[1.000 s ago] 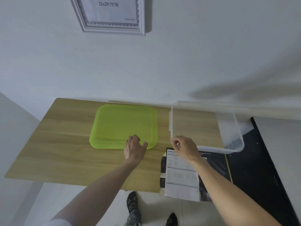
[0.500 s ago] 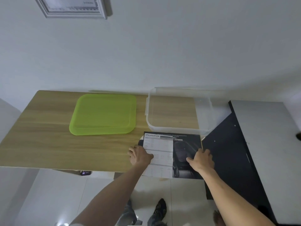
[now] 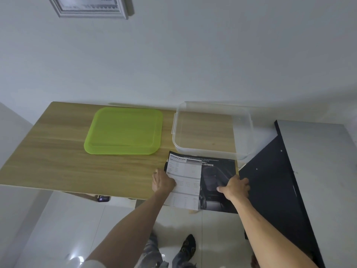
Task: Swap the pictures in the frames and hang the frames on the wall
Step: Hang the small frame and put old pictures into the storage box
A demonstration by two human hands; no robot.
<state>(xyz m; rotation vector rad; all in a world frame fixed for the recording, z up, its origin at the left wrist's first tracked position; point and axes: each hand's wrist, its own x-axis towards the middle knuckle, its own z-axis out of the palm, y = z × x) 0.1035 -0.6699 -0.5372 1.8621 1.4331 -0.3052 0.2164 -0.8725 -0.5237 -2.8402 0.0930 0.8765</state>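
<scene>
so both hands are on the prints at the near edge of the table (image 3: pixel 58 151), looks like the picking-up-the-pictures step. left hand (image 3: pixel 163 182) rests on the left edge of the white spec sheet (image 3: pixel 184 178), fingers curled at its edge, though i can't tell if they're actually under it. right hand (image 3: pixel 234 187) lies spread flat on the dark print (image 3: pixel 216 180) next to it. both sheets hang off the table edge, so my guess is the next move is sliding or lifting them together without creasing.

one frame (image 3: pixel 90 6) is already up on the wall, top left. no other frame in view. green lid (image 3: pixel 123 130) and clear tub (image 3: pixel 212 130) sit just behind the prints, and a black panel (image 3: pixel 274 180) is right beside the right hand, so it's tight there.
</scene>
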